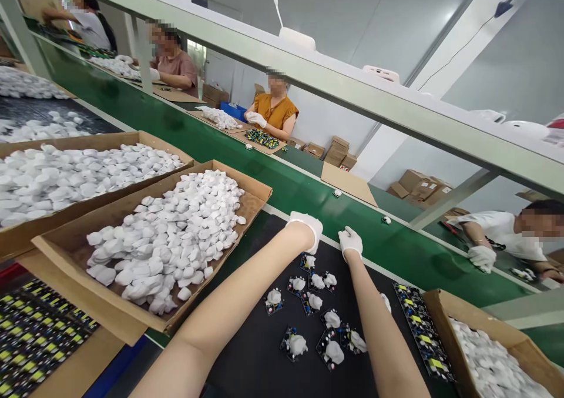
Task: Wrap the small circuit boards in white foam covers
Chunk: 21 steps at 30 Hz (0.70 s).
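My left hand (308, 227), in a white glove, is bent at the wrist above the far edge of the black work surface (247, 351). Its fingers are hidden behind the back of the hand. My right hand (351, 242), also gloved, reaches to the near edge of the green conveyor belt (304, 192). Its thumb and forefinger show slightly apart, and I see nothing held in them. Between and below my forearms lie several small circuit boards (294, 344), each topped with a white lump (333, 352). One board lies just under my left hand.
Cardboard trays of white lumps stand left (259, 193) and right (436, 310). Joined circuit-board panels lie at lower left (30, 339) and right (423, 330). A few small pieces (386, 220) sit on the belt's far side. Co-workers sit across the belt beneath a metal beam (335, 86).
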Tool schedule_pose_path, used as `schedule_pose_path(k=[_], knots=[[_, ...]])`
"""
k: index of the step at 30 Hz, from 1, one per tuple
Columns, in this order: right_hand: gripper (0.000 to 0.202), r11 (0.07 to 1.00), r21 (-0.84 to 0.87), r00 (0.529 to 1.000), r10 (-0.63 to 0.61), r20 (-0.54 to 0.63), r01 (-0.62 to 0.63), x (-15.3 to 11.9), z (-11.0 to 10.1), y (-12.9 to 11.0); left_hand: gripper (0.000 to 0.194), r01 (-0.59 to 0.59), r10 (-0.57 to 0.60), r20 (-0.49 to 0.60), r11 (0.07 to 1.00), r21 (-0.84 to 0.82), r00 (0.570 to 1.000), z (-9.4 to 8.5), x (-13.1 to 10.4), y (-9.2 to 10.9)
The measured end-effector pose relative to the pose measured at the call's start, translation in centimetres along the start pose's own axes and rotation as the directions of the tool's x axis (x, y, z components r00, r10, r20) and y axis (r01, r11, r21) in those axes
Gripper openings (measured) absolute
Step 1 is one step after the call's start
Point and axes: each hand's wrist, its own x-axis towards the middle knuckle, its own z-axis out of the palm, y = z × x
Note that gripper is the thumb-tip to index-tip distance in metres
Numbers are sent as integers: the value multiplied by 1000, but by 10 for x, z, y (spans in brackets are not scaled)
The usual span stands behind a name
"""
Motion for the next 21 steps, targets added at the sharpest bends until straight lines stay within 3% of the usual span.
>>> schedule_pose_path(k=[4,7,11,15,17,18,21], knots=[[26,999,44,1000,-10,-28,11,-3,-7,0,45,17,-17,90,1000,6,996,33,37,-2],[23,993,108,999,-45,-29,47,-10,-15,0,47,3,-3,96,1000,1,995,49,53,-7],[24,970,225,995,-88,-49,97,-25,-22,6,37,-71,71,51,997,-8,996,50,56,-13],[30,925,352,989,-113,-99,141,-44,-24,10,40,-129,129,-141,992,14,982,38,46,-8],[36,899,415,989,-110,-95,139,-53,-27,3,43,-168,167,-336,985,26,927,31,41,-2],[39,885,446,991,-108,-77,131,-58,-29,-4,44,-199,192,-450,979,32,872,28,38,1],[45,835,542,986,-155,63,96,-80,-43,-37,41,-328,278,-728,942,77,626,22,31,11]])
